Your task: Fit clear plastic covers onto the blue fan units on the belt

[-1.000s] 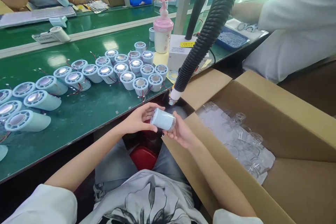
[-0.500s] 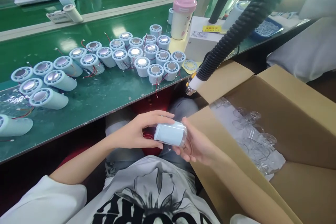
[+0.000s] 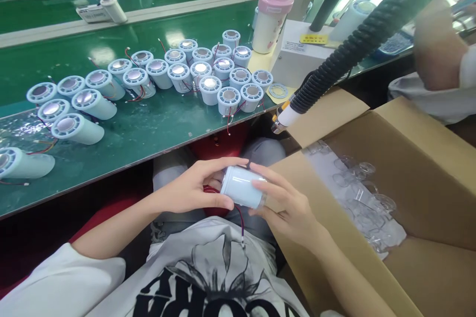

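Note:
Above my lap I hold a light-blue cylinder on its side, with what looks like a clear plastic cover around it. My left hand grips its left end, thumb below and fingers above. Across the right end wrap the fingers of my right hand, hiding part of it. A thin dark-red wire with a small white plug hangs beneath the cylinder. Several similar light-blue cylinders, with round metal-coloured ends and red and black wires, stand or lean on the green bench.
To my right is an open cardboard box with several clear plastic cups inside. A black ribbed hose slants down near the bench edge. A pink-lidded bottle stands beside a white machine. Another person's arm shows at far right.
My right hand has moved from beneath the cylinder's right end to wrap over it. The wire now hangs below the cylinder. The view has shifted slightly, and another person's arm shows at right.

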A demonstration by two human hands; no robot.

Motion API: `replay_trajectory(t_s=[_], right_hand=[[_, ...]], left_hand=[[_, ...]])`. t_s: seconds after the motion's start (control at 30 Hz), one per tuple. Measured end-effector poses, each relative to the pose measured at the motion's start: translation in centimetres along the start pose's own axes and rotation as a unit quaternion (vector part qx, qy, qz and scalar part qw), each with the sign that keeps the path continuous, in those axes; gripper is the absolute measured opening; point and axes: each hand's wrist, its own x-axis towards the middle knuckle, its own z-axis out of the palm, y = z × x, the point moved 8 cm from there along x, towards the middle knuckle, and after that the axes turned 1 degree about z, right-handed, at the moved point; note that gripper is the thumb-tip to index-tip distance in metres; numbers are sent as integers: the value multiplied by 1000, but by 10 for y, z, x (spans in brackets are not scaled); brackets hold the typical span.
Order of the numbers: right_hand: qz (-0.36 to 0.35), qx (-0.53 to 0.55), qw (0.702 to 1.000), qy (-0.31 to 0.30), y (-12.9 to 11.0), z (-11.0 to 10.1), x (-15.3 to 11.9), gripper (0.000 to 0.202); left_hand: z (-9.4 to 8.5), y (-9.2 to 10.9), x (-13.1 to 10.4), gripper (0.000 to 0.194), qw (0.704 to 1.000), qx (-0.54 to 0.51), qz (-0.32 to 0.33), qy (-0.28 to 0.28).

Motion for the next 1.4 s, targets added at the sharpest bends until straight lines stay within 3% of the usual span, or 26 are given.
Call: replay_trajectory(t_s=[0.07, 0.13, 0.2, 0.27, 0.37, 0.63, 0.73, 0.83, 0.9, 1.03, 1.1, 1.2, 1.4], right_hand=[[99, 108, 989, 11, 14, 1, -3, 55], [186, 219, 958, 18, 26, 6, -8, 50], [228, 258, 939, 18, 29, 10, -12, 45], [240, 236, 942, 16, 29, 9, -13, 44], [231, 187, 955, 15, 25, 5, -9, 44], [95, 74, 992, -24, 11, 4, -4, 58], [66, 58, 996, -9, 7, 3, -7, 64], [20, 20, 1000, 11, -2, 1, -7, 59], [42, 45, 998, 27, 0, -1, -6, 58], [190, 171, 967, -5, 15, 10, -8, 74], [222, 205, 953, -12, 16, 13, -8, 66], [212, 191, 958, 16, 11, 10, -7, 60], [124, 107, 986, 43, -8, 3, -5, 64]], left_hand=[[1, 4, -1, 77, 999, 15, 26, -12], [1, 6, -1, 78, 999, 15, 40, -19], [3, 5, -2, 73, 999, -10, 32, -24], [5, 1, -2, 71, 999, -25, 17, -27], [7, -6, -2, 75, 999, -14, 14, -27], [5, -10, -5, 84, 996, 7, 89, 2], [7, -7, -3, 91, 996, -56, 71, -12], [10, -7, -1, 79, 997, -69, 32, -26], [9, -3, 0, 76, 997, -56, 48, -7], [6, 7, -3, 79, 991, 8, 123, 45], [6, 8, -5, 76, 988, 29, 140, 53], [6, 9, -7, 78, 987, 43, 149, 52], [9, 10, -14, 85, 993, -1, 115, 26]])
